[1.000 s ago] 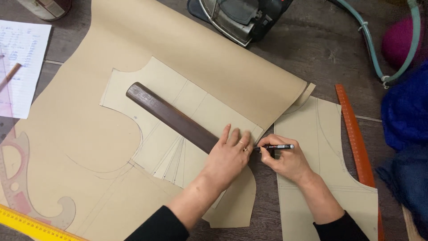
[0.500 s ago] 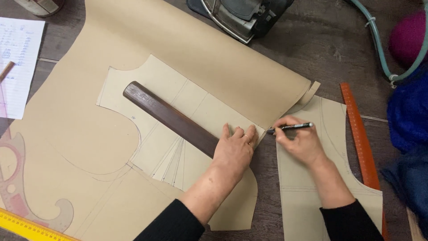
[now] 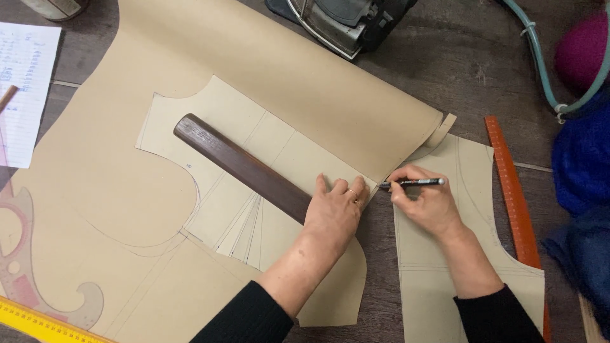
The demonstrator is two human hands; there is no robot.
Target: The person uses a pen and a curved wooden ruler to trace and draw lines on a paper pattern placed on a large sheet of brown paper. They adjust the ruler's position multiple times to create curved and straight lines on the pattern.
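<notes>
While the left hand [image 3: 335, 213] lies flat hiding the ruler's [image 3: 241, 166] end, right hand [image 3: 427, 203] grips pen [image 3: 413, 183].

Pattern piece [image 3: 254, 190] on paper sheet [image 3: 267, 76]; wooden bar [image 3: 241, 166] on piece; iron [image 3: 346, 22] far; ruler [image 3: 515, 209] right; curve template [image 3: 25, 279] near left.

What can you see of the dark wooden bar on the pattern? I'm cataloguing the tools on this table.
The dark wooden bar is long, straight and brown, with a rounded upper-left end and visible grain, slightly glossy. It lies flat and diagonal, upper left to lower right, across the pale paper pattern piece. Its lower-right end is hidden under the left hand, which presses on it. The right hand does not touch it.
</notes>
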